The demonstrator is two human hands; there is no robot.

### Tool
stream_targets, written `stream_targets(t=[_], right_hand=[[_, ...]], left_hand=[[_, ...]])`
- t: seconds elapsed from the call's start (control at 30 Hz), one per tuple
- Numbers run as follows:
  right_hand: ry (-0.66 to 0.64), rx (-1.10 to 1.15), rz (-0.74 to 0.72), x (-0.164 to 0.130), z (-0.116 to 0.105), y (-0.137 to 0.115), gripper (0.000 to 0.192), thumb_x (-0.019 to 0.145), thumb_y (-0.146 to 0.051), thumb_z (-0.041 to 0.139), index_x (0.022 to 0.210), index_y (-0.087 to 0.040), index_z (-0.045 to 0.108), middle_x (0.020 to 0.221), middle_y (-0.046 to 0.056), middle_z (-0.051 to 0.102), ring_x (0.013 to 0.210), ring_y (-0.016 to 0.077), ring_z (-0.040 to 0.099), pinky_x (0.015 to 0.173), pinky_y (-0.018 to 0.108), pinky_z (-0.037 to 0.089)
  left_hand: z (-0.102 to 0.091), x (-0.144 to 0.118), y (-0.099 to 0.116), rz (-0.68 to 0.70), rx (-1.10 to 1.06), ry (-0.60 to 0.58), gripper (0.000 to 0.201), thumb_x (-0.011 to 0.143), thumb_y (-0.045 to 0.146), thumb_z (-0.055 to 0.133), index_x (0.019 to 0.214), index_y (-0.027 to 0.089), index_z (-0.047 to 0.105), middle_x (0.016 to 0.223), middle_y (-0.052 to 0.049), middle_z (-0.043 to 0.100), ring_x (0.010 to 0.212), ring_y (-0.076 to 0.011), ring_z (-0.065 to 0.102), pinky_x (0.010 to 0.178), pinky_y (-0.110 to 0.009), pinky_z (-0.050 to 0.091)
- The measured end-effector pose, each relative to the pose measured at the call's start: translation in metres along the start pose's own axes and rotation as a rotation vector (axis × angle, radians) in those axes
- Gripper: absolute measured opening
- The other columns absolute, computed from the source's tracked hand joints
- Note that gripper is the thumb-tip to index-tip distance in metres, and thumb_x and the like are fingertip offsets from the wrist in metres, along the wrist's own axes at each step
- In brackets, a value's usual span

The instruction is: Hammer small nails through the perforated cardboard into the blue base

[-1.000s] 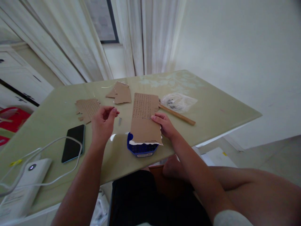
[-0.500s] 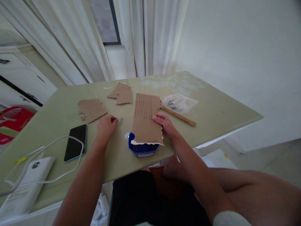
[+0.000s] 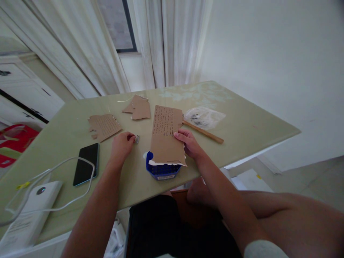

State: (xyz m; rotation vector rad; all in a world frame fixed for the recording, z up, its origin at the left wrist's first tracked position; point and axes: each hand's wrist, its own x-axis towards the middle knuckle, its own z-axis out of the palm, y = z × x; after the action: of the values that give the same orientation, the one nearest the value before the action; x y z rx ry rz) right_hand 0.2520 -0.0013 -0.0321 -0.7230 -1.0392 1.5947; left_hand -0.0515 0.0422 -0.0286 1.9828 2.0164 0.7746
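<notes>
My right hand [image 3: 187,142] grips the right edge of a brown cardboard piece [image 3: 168,145], thumb on top and fingers underneath. Rows of small dark marks or holes cover its far half, and its near edge is torn. The cardboard lies over a blue plastic basket [image 3: 163,173], hiding most of the inside. To the left, my left hand [image 3: 122,143] is closed in a pinch at the tabletop, fingertips against a small greyish metal-looking bit [image 3: 137,139]. What sits between those fingers is too small to make out.
On the table [image 3: 236,118] lie a marked cardboard piece [image 3: 104,126], torn cardboard scraps [image 3: 141,108], a wooden stick or handle [image 3: 205,132] and a clear plastic bag [image 3: 205,117]. Left are a phone [image 3: 86,165], a white cable [image 3: 67,205] and a white power strip-like box [image 3: 34,211].
My left hand's fingertips have moved slightly right, up to the small metal-looking bit. My right hand and the cardboard stay in place over the basket.
</notes>
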Motion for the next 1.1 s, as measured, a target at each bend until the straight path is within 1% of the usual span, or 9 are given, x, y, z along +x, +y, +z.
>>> stream_targets(t=[0.1, 0.2, 0.3, 0.37, 0.47, 0.6, 0.83, 0.93, 1.1], right_hand=[[-0.017, 0.007, -0.016, -0.001, 0.000, 0.000, 0.041, 0.074, -0.053, 0.098, 0.096, -0.020, 0.086, 0.087, 0.004, 0.084, 0.069, 0.0159, 0.073, 0.066, 0.025, 0.058], [-0.035, 0.022, -0.019, -0.002, 0.001, 0.000, 0.043, 0.074, -0.052, 0.099, 0.100, -0.020, 0.086, 0.092, 0.005, 0.085, 0.075, 0.0176, 0.076, 0.069, 0.027, 0.059], [-0.061, 0.038, -0.013, -0.004, 0.001, -0.002, 0.045, 0.073, -0.051, 0.099, 0.103, -0.020, 0.085, 0.097, 0.006, 0.086, 0.080, 0.0193, 0.078, 0.074, 0.029, 0.062], [-0.080, 0.047, -0.007, -0.005, 0.001, -0.002, 0.046, 0.071, -0.051, 0.100, 0.102, -0.020, 0.085, 0.097, 0.006, 0.086, 0.079, 0.0197, 0.078, 0.074, 0.030, 0.062], [-0.097, 0.047, 0.017, -0.006, 0.000, -0.002, 0.047, 0.070, -0.051, 0.100, 0.100, -0.019, 0.085, 0.093, 0.006, 0.085, 0.075, 0.0189, 0.077, 0.070, 0.029, 0.062], [-0.115, 0.047, 0.027, -0.006, -0.002, 0.000, 0.045, 0.073, -0.050, 0.100, 0.100, -0.018, 0.085, 0.091, 0.006, 0.085, 0.072, 0.0177, 0.076, 0.066, 0.027, 0.060], [-0.095, 0.020, -0.001, -0.008, -0.001, 0.000, 0.046, 0.071, -0.053, 0.100, 0.097, -0.019, 0.084, 0.090, 0.006, 0.085, 0.073, 0.0186, 0.077, 0.067, 0.028, 0.061], [-0.102, 0.014, -0.010, -0.007, -0.001, 0.000, 0.045, 0.073, -0.053, 0.099, 0.098, -0.019, 0.084, 0.094, 0.006, 0.086, 0.076, 0.0195, 0.078, 0.070, 0.029, 0.062], [-0.125, 0.001, -0.035, -0.004, 0.000, 0.003, 0.043, 0.074, -0.051, 0.099, 0.099, -0.019, 0.085, 0.098, 0.006, 0.086, 0.081, 0.0197, 0.079, 0.076, 0.029, 0.062]], left_hand=[[-0.004, -0.007, 0.015, 0.047, -0.077, 0.039, 0.030, 0.095, 0.041, 0.060, 0.100, 0.022, 0.083, 0.099, -0.013, 0.086, 0.090, -0.0328, 0.078, 0.082, -0.043, 0.056], [-0.006, -0.021, 0.038, 0.200, -0.263, 0.028, 0.037, 0.100, 0.052, 0.060, 0.113, 0.024, 0.083, 0.113, -0.010, 0.086, 0.097, -0.0272, 0.078, 0.083, -0.038, 0.058], [-0.004, -0.037, 0.058, 0.456, -0.585, -0.041, 0.032, 0.101, 0.051, 0.066, 0.108, 0.025, 0.083, 0.117, -0.011, 0.084, 0.103, -0.0262, 0.077, 0.083, -0.037, 0.059], [-0.002, -0.044, 0.066, 0.528, -0.666, -0.090, 0.027, 0.101, 0.049, 0.069, 0.101, 0.026, 0.082, 0.116, -0.011, 0.084, 0.104, -0.0265, 0.077, 0.083, -0.038, 0.060], [0.002, -0.049, 0.069, 0.531, -0.656, -0.130, 0.024, 0.099, 0.048, 0.073, 0.095, 0.026, 0.081, 0.109, -0.010, 0.084, 0.098, -0.0266, 0.076, 0.084, -0.041, 0.061], [0.003, -0.048, 0.067, 0.519, -0.626, -0.168, 0.019, 0.097, 0.044, 0.074, 0.094, 0.026, 0.079, 0.102, -0.007, 0.084, 0.094, -0.0257, 0.075, 0.086, -0.041, 0.062], [-0.002, -0.048, 0.071, 0.492, -0.582, -0.221, 0.018, 0.099, 0.040, 0.068, 0.092, 0.025, 0.076, 0.098, -0.005, 0.082, 0.091, -0.0244, 0.075, 0.084, -0.039, 0.061], [-0.003, -0.049, 0.073, 0.538, -0.600, -0.200, 0.022, 0.101, 0.042, 0.067, 0.091, 0.023, 0.074, 0.098, -0.005, 0.081, 0.090, -0.0227, 0.074, 0.080, -0.036, 0.059], [-0.004, -0.051, 0.075, 0.608, -0.656, -0.122, 0.026, 0.103, 0.038, 0.070, 0.083, 0.022, 0.066, 0.099, -0.006, 0.079, 0.093, -0.0206, 0.072, 0.082, -0.032, 0.057]])
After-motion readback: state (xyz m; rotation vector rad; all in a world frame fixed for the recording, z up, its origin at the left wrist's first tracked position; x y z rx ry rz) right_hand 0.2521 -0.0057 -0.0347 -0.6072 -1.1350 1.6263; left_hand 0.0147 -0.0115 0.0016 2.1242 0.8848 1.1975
